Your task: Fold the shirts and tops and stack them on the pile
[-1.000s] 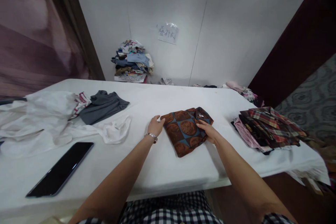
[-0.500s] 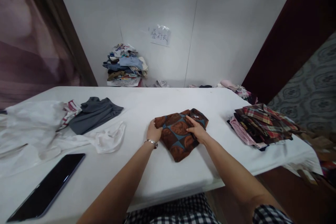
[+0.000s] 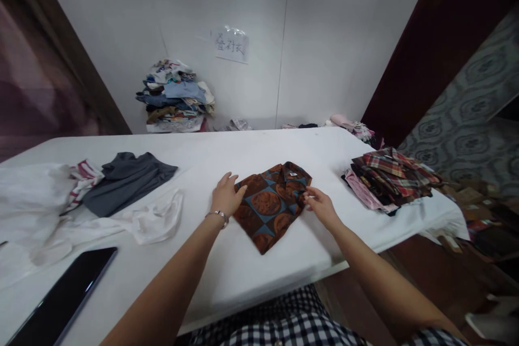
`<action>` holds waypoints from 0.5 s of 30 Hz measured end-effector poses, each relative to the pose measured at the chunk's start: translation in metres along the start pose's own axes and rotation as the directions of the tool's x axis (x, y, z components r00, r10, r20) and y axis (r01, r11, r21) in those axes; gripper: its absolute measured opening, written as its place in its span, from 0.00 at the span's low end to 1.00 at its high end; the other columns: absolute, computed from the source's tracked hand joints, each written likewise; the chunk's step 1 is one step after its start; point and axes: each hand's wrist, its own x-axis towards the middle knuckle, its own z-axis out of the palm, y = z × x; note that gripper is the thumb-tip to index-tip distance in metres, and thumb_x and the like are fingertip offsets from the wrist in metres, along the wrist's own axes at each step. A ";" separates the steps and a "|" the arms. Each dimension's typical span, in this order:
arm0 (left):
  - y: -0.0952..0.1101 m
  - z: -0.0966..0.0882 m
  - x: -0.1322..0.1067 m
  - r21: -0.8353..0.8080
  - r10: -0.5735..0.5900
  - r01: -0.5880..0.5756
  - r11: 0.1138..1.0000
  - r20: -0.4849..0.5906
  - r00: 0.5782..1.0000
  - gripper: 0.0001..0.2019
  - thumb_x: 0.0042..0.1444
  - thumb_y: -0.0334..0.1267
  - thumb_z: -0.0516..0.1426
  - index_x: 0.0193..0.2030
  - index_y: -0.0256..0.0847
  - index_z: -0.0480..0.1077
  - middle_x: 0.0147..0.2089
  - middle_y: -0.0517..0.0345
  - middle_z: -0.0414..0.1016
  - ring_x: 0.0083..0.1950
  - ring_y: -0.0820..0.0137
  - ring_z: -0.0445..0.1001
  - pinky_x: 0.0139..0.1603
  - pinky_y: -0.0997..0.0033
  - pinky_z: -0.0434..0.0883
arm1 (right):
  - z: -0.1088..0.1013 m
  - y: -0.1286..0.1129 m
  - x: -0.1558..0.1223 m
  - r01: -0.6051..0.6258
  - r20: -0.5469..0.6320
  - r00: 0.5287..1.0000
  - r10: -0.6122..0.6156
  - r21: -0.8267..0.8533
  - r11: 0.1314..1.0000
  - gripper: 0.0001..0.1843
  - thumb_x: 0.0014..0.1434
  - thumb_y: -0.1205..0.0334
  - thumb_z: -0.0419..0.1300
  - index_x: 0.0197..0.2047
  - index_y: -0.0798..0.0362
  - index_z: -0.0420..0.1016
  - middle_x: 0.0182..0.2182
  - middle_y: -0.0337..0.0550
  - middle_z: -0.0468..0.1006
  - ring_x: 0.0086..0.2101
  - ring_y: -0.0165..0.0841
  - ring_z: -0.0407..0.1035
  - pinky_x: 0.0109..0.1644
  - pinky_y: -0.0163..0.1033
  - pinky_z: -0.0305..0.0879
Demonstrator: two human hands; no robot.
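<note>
Left hand (image 3: 226,194) and right hand (image 3: 320,206) touch shirt (image 3: 270,203) on table (image 3: 259,146) before wall (image 3: 324,38).

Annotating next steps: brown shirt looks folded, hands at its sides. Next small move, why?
Probably lift the brown shirt toward the plaid stack: it lies folded, with the left hand and right hand at its opposite edges.

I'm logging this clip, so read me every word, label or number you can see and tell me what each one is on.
"叠衬衣", handwritten, as best it reads: on the paper sheet taped to the white wall.
Collar tag of the brown patterned shirt: too small to read.
Nothing else bears text; the phone screen is dark.
</note>
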 end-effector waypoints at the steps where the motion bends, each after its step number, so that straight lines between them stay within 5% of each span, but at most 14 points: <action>1: 0.004 0.003 0.009 0.010 0.033 -0.033 0.999 0.030 0.999 0.23 0.57 0.47 0.54 0.57 0.39 0.67 0.66 0.43 0.59 0.67 0.55 0.56 0.65 0.57 0.56 | -0.007 0.000 -0.010 -0.085 -0.008 0.996 0.085 0.032 0.996 0.28 0.46 0.60 0.66 0.52 0.53 0.70 0.38 0.45 0.79 0.29 0.33 0.73 0.30 0.40 0.73; 4: 0.016 0.017 0.037 0.034 0.089 -0.095 0.995 0.148 0.985 0.25 0.55 0.52 0.55 0.55 0.40 0.68 0.63 0.42 0.63 0.65 0.52 0.60 0.63 0.54 0.58 | -0.016 -0.001 -0.044 -0.306 0.062 0.952 0.299 0.183 0.934 0.42 0.48 0.59 0.68 0.63 0.53 0.55 0.38 0.50 0.80 0.30 0.36 0.75 0.28 0.40 0.73; 8: 0.025 0.043 0.068 0.080 0.029 -0.058 0.995 0.328 0.944 0.27 0.49 0.57 0.57 0.49 0.41 0.70 0.58 0.39 0.68 0.59 0.49 0.66 0.56 0.53 0.63 | -0.002 -0.005 -0.078 -0.453 0.203 0.891 0.406 0.327 0.829 0.56 0.46 0.59 0.71 0.68 0.49 0.38 0.47 0.54 0.77 0.35 0.40 0.77 0.31 0.44 0.76; 15: 0.023 0.070 0.098 -0.184 -0.171 0.274 0.944 0.439 0.882 0.18 0.34 0.45 0.68 0.31 0.38 0.73 0.43 0.39 0.78 0.48 0.48 0.75 0.48 0.54 0.69 | 0.038 -0.008 -0.072 -0.410 0.189 0.912 0.364 0.391 0.824 0.50 0.45 0.59 0.71 0.66 0.39 0.47 0.40 0.41 0.78 0.28 0.33 0.76 0.24 0.37 0.73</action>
